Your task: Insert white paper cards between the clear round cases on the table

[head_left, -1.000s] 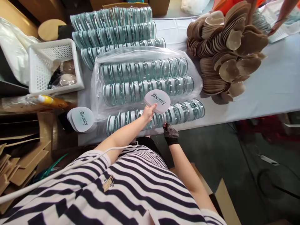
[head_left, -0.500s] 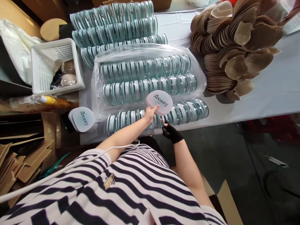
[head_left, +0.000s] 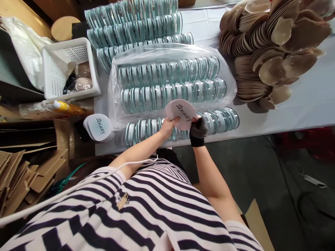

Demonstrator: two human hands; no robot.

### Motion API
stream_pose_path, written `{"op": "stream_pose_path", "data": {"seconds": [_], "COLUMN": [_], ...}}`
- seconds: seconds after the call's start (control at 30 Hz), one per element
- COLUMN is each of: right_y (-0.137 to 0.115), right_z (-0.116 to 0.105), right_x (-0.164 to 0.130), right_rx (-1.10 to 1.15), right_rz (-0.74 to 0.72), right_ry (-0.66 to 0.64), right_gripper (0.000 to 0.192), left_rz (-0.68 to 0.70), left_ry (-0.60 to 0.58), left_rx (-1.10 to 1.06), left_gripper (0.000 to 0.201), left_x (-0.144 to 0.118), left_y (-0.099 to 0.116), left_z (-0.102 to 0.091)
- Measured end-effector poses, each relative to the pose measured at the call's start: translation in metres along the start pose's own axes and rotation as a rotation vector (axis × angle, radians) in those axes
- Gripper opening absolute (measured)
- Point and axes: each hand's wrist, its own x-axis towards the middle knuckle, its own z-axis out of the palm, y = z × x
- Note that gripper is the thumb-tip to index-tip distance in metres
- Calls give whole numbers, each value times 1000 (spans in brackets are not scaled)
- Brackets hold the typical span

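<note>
My bare left hand (head_left: 168, 127) holds a small stack of oval cards (head_left: 180, 113) printed "beauty", thumb on top near the lower left edge. My right hand (head_left: 198, 131), in a black fingerless glove, has its fingers closed at the right edge of the top card, which is turned a little off the stack. Under both hands runs the nearest row of round clear cases with teal edges (head_left: 222, 120), standing on edge. A second pile of the same cards (head_left: 100, 127) lies at the table's left corner.
More rows of cases (head_left: 172, 91) lie on clear plastic film (head_left: 115, 82), with others behind. Brown oval pieces (head_left: 272, 71) are stacked at the right on the pale-covered table (head_left: 309, 108). A white basket (head_left: 95, 80) stands left. Cardboard pieces (head_left: 36, 174) and a white cable (head_left: 78, 188) are nearer.
My right hand has risen from the table's front edge to the right edge of the cards. The top card has turned and shifted right. The view has moved slightly.
</note>
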Motion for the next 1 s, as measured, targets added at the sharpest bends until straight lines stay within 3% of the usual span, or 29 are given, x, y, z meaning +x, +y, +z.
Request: {"op": "stream_pose_path", "data": {"seconds": [0.07,0.13,0.23,0.33,0.47,0.6,0.7,0.87,1.0], "right_y": [9,24,42,44,29,21,19,14,14], "right_z": [-4,-15,-31,-35,-23,-7,4,11,6], "right_x": [-17,-42,-89,-118,-101,-70,-65,-74,-77], "right_rx": [42,37,-12,61,291,436,488,652,518], "right_rz": [161,226,259,358,399,419,430,415,278], "right_ry": [129,257,260,272,387,401,416,254,124], "right_gripper": [42,43,45,45,56,63,64,65,58], "left_rz": [25,50,26,-9,-27,11,59,67,20], "left_ry": [-40,-23,77,102,-33,-227,-276,-278,-286], "left_rx": [-37,-75,-89,-89,34,223,302,248,180], "left_gripper": [24,26,29,33,33,34,41,45,45], "left_x": [0,3,8,4,-20,-46,-54,-52,-51], "left_y": [7,17,30,32,23,18,21,28,27], "left_z": [-4,-7,-12,-14,-12,-9,-8,-10,-13]}}
